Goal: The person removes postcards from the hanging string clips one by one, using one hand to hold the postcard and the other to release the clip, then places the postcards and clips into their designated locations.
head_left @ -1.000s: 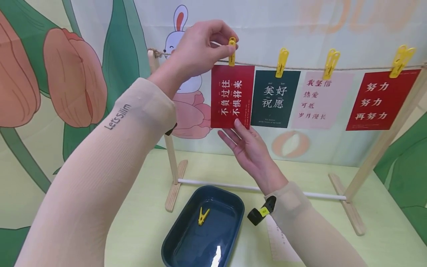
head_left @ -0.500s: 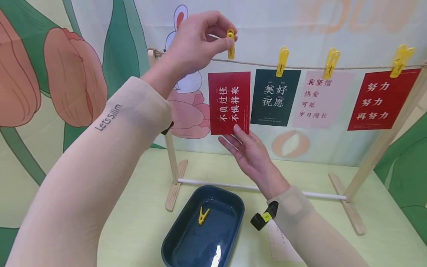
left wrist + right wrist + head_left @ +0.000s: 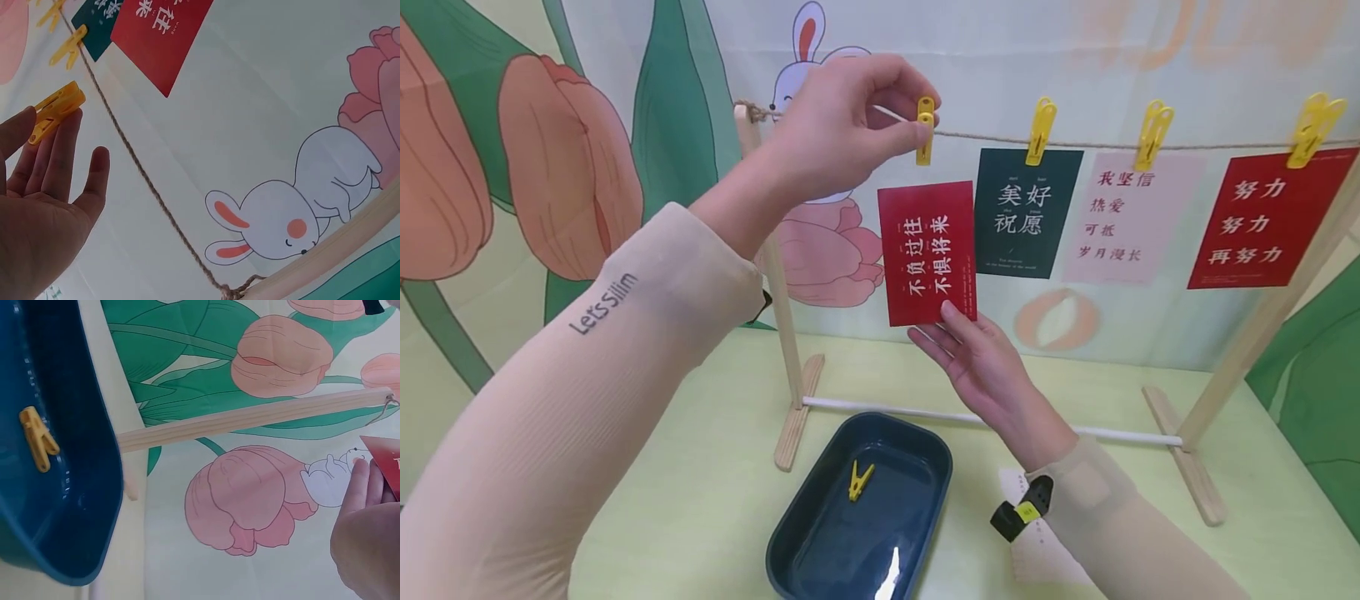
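A yellow clothespin [image 3: 925, 133] is pinched between the thumb and fingers of my left hand [image 3: 857, 125]. In the left wrist view that clothespin [image 3: 56, 112] is apart from the twine [image 3: 140, 165]. My right hand [image 3: 988, 371] pinches the lower edge of a red card [image 3: 927, 254] with white characters, thumb in front. The card's top edge is below the clothespin and the twine, touching neither. To its right hang a dark green card [image 3: 1028, 212], a pink card [image 3: 1131, 217] and another red card [image 3: 1270, 221], held on the twine by yellow clothespins [image 3: 1041, 132].
A dark blue tray [image 3: 778, 533] stands on the table with one yellow clothespin [image 3: 860, 481] in it. Beside it lies a pale sheet [image 3: 1048, 554], partly behind my right forearm. Wooden posts [image 3: 782, 308] with feet and a white crossbar [image 3: 887, 409] carry the twine.
The red card has come away from the clothespin and moved down with my right hand. My left hand rose with the clothespin, then came lower again.
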Demonstrator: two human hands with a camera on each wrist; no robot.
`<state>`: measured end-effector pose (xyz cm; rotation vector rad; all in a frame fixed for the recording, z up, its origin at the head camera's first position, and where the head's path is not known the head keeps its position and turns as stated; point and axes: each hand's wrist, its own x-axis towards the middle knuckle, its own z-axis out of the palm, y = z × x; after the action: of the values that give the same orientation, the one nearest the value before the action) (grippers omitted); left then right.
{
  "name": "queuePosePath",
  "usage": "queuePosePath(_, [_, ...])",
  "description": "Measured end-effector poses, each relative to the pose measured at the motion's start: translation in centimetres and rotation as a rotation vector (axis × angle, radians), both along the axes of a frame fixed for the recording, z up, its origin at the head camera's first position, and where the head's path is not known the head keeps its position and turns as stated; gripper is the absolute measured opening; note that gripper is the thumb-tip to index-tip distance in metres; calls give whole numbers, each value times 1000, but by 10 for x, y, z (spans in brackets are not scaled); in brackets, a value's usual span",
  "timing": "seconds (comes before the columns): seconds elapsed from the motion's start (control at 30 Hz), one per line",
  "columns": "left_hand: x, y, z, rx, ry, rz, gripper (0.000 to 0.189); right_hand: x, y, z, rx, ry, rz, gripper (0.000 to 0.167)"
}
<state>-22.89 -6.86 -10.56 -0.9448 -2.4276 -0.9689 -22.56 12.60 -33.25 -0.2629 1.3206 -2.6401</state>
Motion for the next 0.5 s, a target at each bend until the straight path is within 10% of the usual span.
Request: queuePosePath(0.5, [7,-4,-54,-53,-150,-54,36,31,26,-33,54,-92,-10,44])
